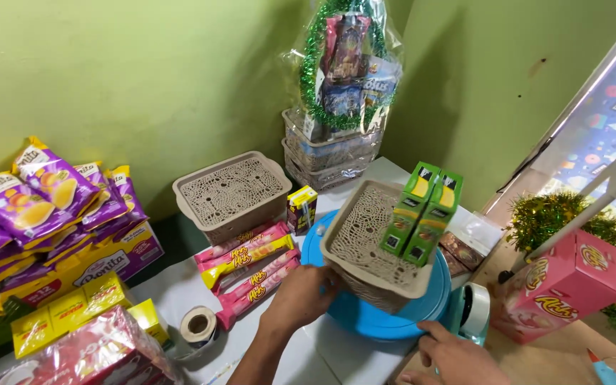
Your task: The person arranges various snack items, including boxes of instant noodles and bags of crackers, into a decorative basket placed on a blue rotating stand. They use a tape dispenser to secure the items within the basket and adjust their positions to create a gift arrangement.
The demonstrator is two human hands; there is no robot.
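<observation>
A beige perforated plastic basket (365, 242) stands tilted on its side on a round blue turntable (386, 317). Two green drink cartons (422, 214) stick to its upturned bottom. My left hand (301, 296) grips the basket's near rim. My right hand (454, 356) rests at the turntable's front edge, fingers spread, holding nothing. Long pink and yellow wafer packs (251, 267) lie just left of my left hand.
An upturned beige basket (231, 192) and a small yellow carton (301, 207) stand behind. A wrapped gift hamper with green tinsel (344, 78) sits in the corner. Purple snack bags (44, 199), yellow packs (73, 310), a tape roll (198, 326) lie left; a pink box (568, 281) right.
</observation>
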